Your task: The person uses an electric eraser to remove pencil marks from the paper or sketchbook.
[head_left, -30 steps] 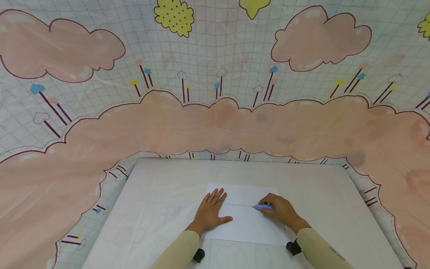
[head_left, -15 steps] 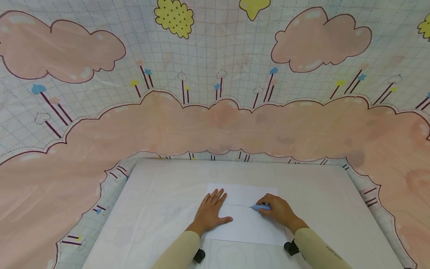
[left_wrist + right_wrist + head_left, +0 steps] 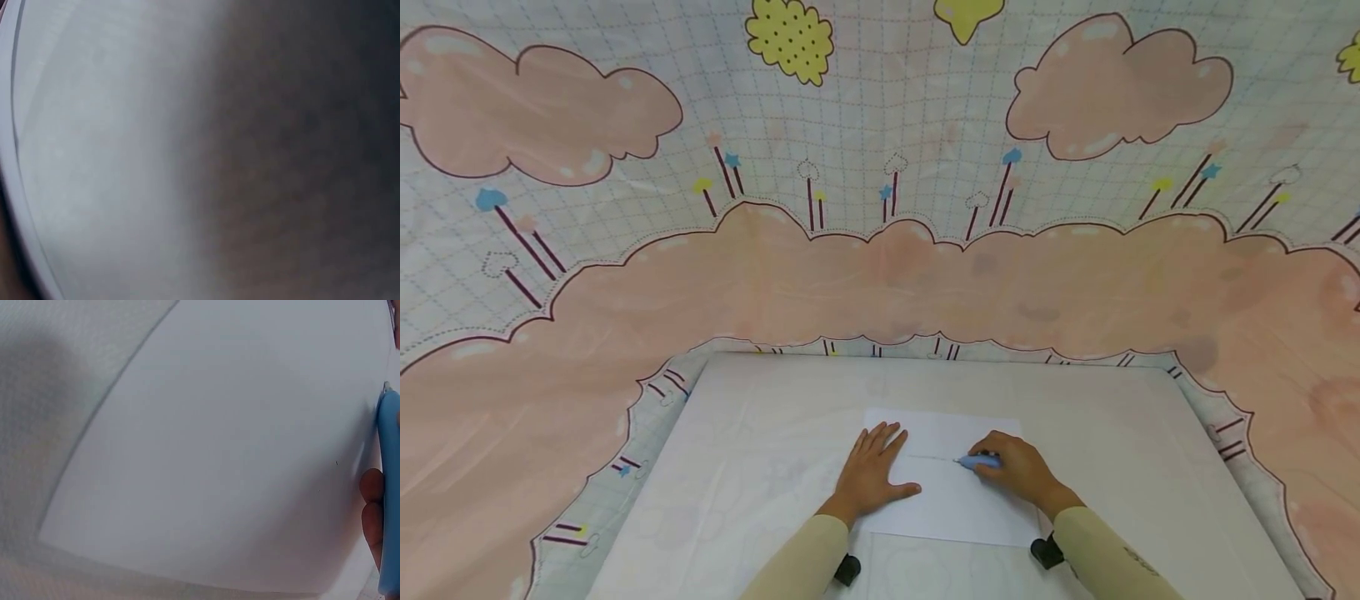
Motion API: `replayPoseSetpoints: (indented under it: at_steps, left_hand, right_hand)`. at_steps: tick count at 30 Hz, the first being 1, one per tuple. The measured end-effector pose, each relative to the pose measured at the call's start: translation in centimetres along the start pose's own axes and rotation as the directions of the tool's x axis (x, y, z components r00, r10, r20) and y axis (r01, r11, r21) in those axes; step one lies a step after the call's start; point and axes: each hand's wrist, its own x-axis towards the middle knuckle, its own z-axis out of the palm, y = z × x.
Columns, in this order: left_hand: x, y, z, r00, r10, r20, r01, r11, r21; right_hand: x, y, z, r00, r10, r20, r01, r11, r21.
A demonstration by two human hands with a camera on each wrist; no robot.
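Observation:
A white sheet of paper [image 3: 947, 512] lies on the table. On its left part my left hand [image 3: 868, 477] rests flat, fingers spread and thumb pointing right. My right hand [image 3: 1018, 469] grips a chunky blue pen-shaped tool [image 3: 979, 461] over the right half of the sheet. The small metal tip points left and meets the paper at the end of a thin, faint line. In the right wrist view, curled fingers [image 3: 372, 512] press against the blue tool [image 3: 390, 487]; whether it is a pen or a knife I cannot tell. The left wrist view is mostly blurred and dark.
The table [image 3: 760, 425] has a pale cover. Nearer me, below the sheet, a faint rectangular outline [image 3: 955, 571] shows on it. Black wrist devices [image 3: 847, 570] sit under both sleeves. A patterned cloth [image 3: 880, 283] hangs behind and around the table.
My right hand has slid slightly left with the blue tool, its tip following the line on the sheet. The left hand has stayed in place on the paper.

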Motion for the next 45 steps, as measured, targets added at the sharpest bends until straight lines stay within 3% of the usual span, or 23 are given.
replayPoseSetpoints:
  at_steps: [6,11,17,23,32,45]
  left_hand:
    - [-0.1,0.0,-0.7,0.999,0.023,-0.025,-0.023,1.000,-0.011]
    - [-0.6,-0.8,-1.3,0.999,0.027,-0.040,-0.026,0.999,0.020]
    - [-1.1,-1.7,-1.5,1.000,0.015,0.002,-0.015,0.999,-0.033]
    - [-0.8,-2.0,-0.7,1.000,0.001,0.025,-0.002,0.999,0.032]
    - [-1.0,-1.7,-1.1,0.999,0.001,0.036,-0.001,1.000,-0.007]
    - [-0.9,-1.6,-1.2,0.998,0.001,0.055,-0.001,1.000,0.014]
  right_hand:
    - [0.1,-0.4,-0.3,1.000,-0.013,-0.019,0.014,1.000,0.005]
    - [0.2,-0.4,-0.3,1.000,-0.010,0.000,0.010,1.000,0.001]
    - [0.2,-0.4,-0.2,1.000,-0.021,0.002,0.021,1.000,0.003]
    - [0.4,-0.3,0.0,0.999,-0.048,-0.007,0.048,0.999,0.012]
    - [0.4,-0.5,0.1,1.000,-0.020,0.004,0.020,1.000,0.020]
    - [0.6,-0.7,0.2,1.000,-0.022,0.019,0.021,1.000,0.015]
